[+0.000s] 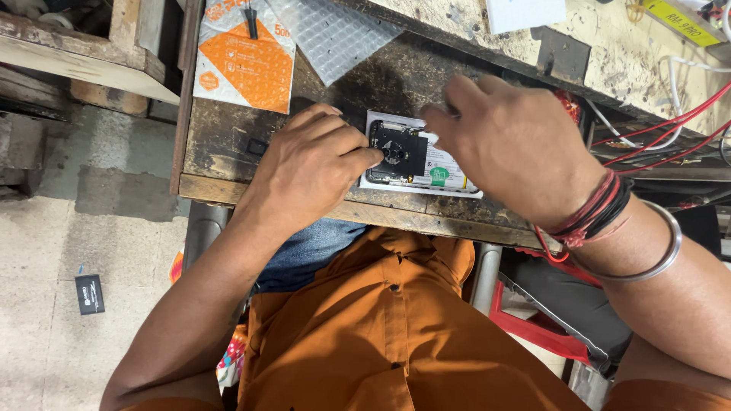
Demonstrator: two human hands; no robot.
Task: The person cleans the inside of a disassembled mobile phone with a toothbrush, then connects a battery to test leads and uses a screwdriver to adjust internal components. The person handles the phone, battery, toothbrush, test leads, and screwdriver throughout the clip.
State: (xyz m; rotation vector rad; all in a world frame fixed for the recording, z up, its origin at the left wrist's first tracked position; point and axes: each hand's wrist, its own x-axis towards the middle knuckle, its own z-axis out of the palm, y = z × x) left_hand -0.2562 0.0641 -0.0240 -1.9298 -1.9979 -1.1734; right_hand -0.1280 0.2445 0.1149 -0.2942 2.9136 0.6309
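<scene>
Orange shirt (396,335) fills the near view, below my hands. Left hand (308,164) rests on the opened phone (419,156), fingers together, pressing its black plate. Right hand (514,144) hovers over the phone's far right side; whether its fingers grip anything I cannot tell. Phone lies at the table's (228,137) near edge.

**A Worn Workbench Over a Concrete Floor**

The wooden workbench (228,144) was dark, scratched and stained, its front edge chipped. An orange packet (244,65) and a sheet of bubble wrap (335,38) lay near its back. Behind it rose a pale, paint-flecked shelf (609,53), with red wires (670,129) and a white cable trailing beside it. To the left, rough timber boards (68,53) stood over a grey concrete floor (53,266), where a small black box (90,294) lay. Light was even and soft.
</scene>
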